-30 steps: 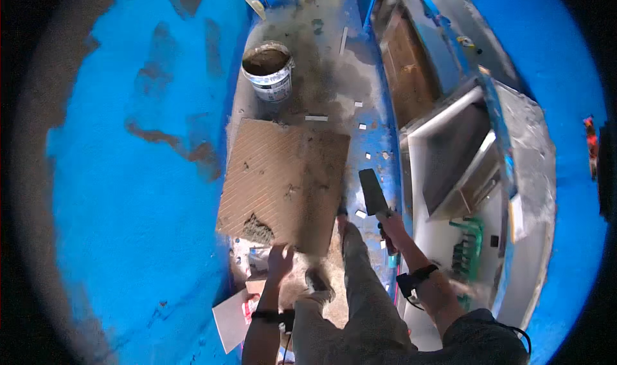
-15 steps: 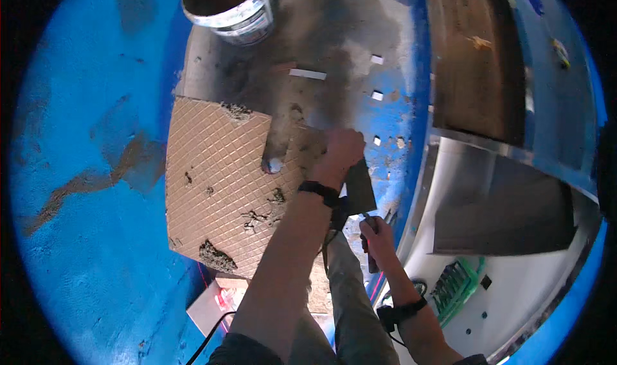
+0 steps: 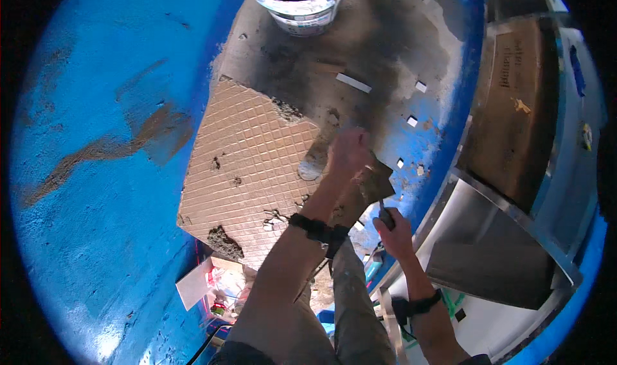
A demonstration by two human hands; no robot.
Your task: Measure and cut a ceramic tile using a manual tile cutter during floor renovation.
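My right hand (image 3: 395, 236) is closed around the dark handle of a trowel (image 3: 378, 180). A thin neck seems to join the handle to its dark flat blade. My left hand (image 3: 349, 151) has its fingers curled in beside the far end of the blade, over the right part of a large tan tile (image 3: 247, 165). What those fingers grip is hidden. The tile shows a raised grid and has a rounded notch on its far side. Grey mortar clumps (image 3: 225, 241) stick to its surface.
A white bucket (image 3: 302, 14) with grey mix stands at the far side. Small white pieces (image 3: 412, 120) and a white strip (image 3: 354, 82) lie beyond the tile. A cardboard box (image 3: 514, 108) is at the right. Near my legs sits an open box (image 3: 222, 284) of packaging.
The view has shifted and turned, so the tile and bucket appear farther right. The trowel blade has tilted, with both hands still close to it.
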